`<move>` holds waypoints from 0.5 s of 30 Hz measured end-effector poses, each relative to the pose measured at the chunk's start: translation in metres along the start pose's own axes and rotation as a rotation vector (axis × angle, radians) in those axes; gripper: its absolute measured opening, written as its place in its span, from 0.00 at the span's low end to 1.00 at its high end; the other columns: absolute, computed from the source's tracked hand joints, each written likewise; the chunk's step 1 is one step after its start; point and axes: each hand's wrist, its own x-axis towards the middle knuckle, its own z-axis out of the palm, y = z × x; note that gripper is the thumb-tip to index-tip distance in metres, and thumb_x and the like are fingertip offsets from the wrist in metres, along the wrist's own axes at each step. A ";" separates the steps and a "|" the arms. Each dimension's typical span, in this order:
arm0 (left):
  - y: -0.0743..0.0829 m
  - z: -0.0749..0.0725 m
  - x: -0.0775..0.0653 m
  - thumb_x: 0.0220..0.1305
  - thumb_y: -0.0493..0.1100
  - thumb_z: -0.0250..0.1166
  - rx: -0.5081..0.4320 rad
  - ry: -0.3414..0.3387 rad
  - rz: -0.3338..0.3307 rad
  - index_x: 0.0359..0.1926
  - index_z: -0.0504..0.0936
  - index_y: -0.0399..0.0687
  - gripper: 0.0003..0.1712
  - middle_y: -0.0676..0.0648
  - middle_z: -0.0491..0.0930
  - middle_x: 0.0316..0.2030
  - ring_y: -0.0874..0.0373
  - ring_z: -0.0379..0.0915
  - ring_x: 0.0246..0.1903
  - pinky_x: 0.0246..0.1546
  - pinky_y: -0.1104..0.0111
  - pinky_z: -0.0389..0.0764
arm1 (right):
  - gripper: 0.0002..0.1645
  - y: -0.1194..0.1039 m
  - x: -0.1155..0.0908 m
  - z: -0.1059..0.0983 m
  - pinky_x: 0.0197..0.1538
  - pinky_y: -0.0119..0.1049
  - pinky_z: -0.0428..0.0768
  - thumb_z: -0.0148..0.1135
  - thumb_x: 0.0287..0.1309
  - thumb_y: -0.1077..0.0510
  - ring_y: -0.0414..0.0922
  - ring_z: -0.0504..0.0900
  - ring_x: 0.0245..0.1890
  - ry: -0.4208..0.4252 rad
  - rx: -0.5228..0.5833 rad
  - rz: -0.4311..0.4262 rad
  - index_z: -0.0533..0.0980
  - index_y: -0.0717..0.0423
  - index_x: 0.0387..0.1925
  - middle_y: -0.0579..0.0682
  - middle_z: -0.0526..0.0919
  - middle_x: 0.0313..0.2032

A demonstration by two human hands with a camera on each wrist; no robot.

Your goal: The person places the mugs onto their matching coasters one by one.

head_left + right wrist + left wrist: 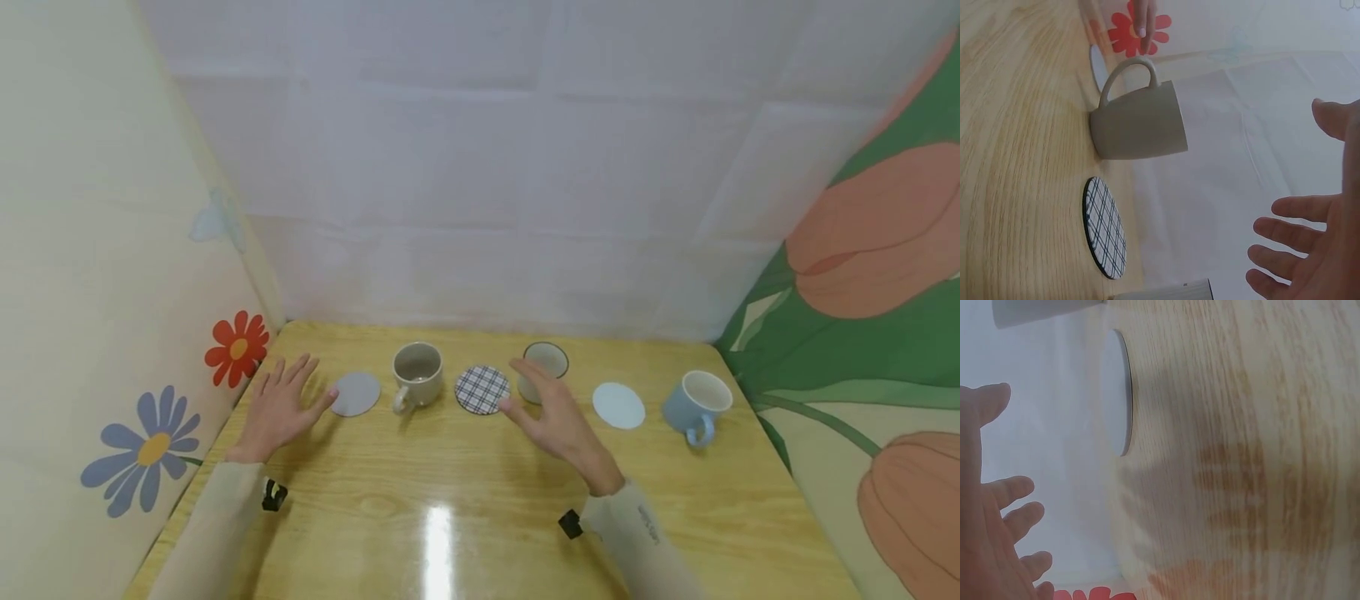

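My left hand (281, 408) is held over the left part of the table with its fingers spread, holding nothing; its thumb overlaps the edge of a round grey coaster (355, 395). Right of that coaster stands a beige mug (417, 373), its handle toward me. A black-and-white plaid coaster (480, 389) lies between this mug and a white mug with a dark rim (547, 360). My right hand (553, 417), empty and with fingers extended, partly covers the dark-rimmed mug in the head view. The right wrist view shows the beige mug (1138, 125) upright beside the plaid coaster (1105, 228).
Farther right lie a round pale-blue coaster (618, 406) and a light-blue mug (696, 404) with its handle toward me. All stand on a wooden table (360, 517). A white cloth (480, 167) hangs behind it, with floral cloths at both sides.
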 end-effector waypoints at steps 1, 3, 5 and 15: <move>-0.001 0.001 0.000 0.67 0.68 0.58 -0.004 -0.007 -0.001 0.73 0.65 0.39 0.47 0.33 0.60 0.73 0.25 0.43 0.73 0.69 0.33 0.45 | 0.40 -0.001 0.001 0.001 0.71 0.60 0.61 0.56 0.68 0.36 0.54 0.60 0.74 0.001 0.002 0.001 0.63 0.49 0.74 0.52 0.64 0.74; -0.001 0.001 0.001 0.67 0.68 0.58 -0.009 -0.019 -0.003 0.74 0.64 0.40 0.47 0.33 0.59 0.73 0.26 0.43 0.73 0.69 0.33 0.44 | 0.39 -0.002 0.002 0.002 0.71 0.60 0.61 0.57 0.68 0.37 0.54 0.61 0.74 0.002 0.006 -0.002 0.63 0.49 0.74 0.52 0.64 0.73; -0.002 0.002 0.001 0.67 0.68 0.57 -0.015 -0.030 -0.006 0.74 0.63 0.40 0.47 0.33 0.59 0.74 0.26 0.42 0.73 0.69 0.33 0.43 | 0.38 -0.004 0.003 0.003 0.71 0.61 0.61 0.58 0.68 0.40 0.55 0.61 0.74 0.004 0.017 -0.010 0.63 0.49 0.74 0.53 0.65 0.73; -0.005 0.013 0.001 0.67 0.67 0.59 -0.038 -0.055 0.010 0.74 0.63 0.38 0.47 0.33 0.59 0.73 0.25 0.42 0.73 0.68 0.33 0.45 | 0.39 -0.007 0.001 0.010 0.69 0.60 0.65 0.55 0.69 0.36 0.53 0.63 0.73 -0.014 0.079 -0.008 0.64 0.50 0.73 0.54 0.67 0.72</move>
